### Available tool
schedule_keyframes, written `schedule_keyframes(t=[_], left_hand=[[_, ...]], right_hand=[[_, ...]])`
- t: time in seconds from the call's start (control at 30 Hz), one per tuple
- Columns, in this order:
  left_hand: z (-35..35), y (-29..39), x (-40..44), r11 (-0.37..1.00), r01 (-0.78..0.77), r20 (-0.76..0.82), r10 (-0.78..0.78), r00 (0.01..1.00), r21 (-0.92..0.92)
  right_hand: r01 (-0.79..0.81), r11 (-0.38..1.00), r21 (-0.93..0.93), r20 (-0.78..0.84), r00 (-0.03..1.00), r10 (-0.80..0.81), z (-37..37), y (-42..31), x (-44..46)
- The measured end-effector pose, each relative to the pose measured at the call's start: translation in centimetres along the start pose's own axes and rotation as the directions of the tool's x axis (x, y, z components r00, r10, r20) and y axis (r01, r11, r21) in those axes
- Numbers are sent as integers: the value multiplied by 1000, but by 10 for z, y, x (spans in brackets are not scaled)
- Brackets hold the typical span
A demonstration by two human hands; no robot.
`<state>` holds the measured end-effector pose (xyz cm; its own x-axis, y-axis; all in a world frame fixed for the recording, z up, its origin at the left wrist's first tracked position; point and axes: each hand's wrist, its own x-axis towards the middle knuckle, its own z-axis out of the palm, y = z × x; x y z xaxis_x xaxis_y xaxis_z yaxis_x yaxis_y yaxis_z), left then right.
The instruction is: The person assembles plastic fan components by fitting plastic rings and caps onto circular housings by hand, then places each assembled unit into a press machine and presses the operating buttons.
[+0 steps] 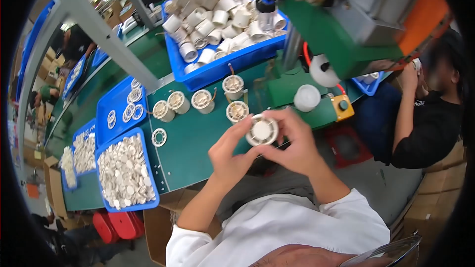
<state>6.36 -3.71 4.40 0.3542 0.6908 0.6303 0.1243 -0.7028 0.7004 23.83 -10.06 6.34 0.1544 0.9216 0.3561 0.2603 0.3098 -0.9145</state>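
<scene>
Both my hands hold one round white part with a slotted rim and a plain disc at its centre, facing up. My left hand grips its left side, and my right hand has fingers and thumb around its right side. Just beyond them on the green table stand several white cylinders with slotted tops, among them one right behind my left hand and another farther left. A flat white ring lies on the table to the left.
A large blue bin heaped with white cylinders stands at the back. Blue trays with discs and rings are at the left. A green machine with a white cup and a yellow button box is at right. A co-worker sits beyond.
</scene>
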Motion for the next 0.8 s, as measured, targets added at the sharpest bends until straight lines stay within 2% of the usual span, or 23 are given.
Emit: schedule_keyframes(t=[0.07,0.17,0.2,0.23,0.27,0.3,0.37,0.5,0.6,0.67,0.7,0.77,0.8], left_hand=[[35,9,31,998,-34,50,37,998,-60],[84,8,62,993,4,110,9,994,-116],[99,6,69,986,69,122,-51,991,-149],[108,4,75,975,133,139,-109,984,-178],[115,1,81,976,124,150,-97,984,-180],[120,0,87,970,171,175,-140,975,-174],[123,3,92,948,261,218,-220,951,-183],[124,-5,81,966,190,188,-156,970,-177],[126,-8,78,970,157,180,-124,976,-185],[124,-3,84,984,-26,116,48,992,-177],[119,3,83,984,-26,116,48,992,-179],[101,15,73,1000,19,81,-20,996,21],[90,13,60,999,23,89,-25,996,25]], right_hand=[[-56,996,73,-56,997,61,-37,5,3],[-106,982,154,-125,984,126,-82,21,17],[-71,961,267,-127,986,109,-90,30,26],[-91,974,209,-142,982,122,-100,35,29],[-111,982,152,-157,978,135,-109,39,32],[-107,982,153,-170,977,133,-114,42,36],[-205,977,56,-186,959,212,-120,47,40],[-165,986,-1,-152,975,163,-113,49,34],[-107,994,25,-214,971,110,-104,50,29],[-80,996,24,-219,972,83,-106,59,25],[-81,996,23,-219,972,84,-108,59,20],[49,996,-76,-358,931,-73,-113,57,5],[43,997,-69,-362,930,-65,-117,56,-5]])
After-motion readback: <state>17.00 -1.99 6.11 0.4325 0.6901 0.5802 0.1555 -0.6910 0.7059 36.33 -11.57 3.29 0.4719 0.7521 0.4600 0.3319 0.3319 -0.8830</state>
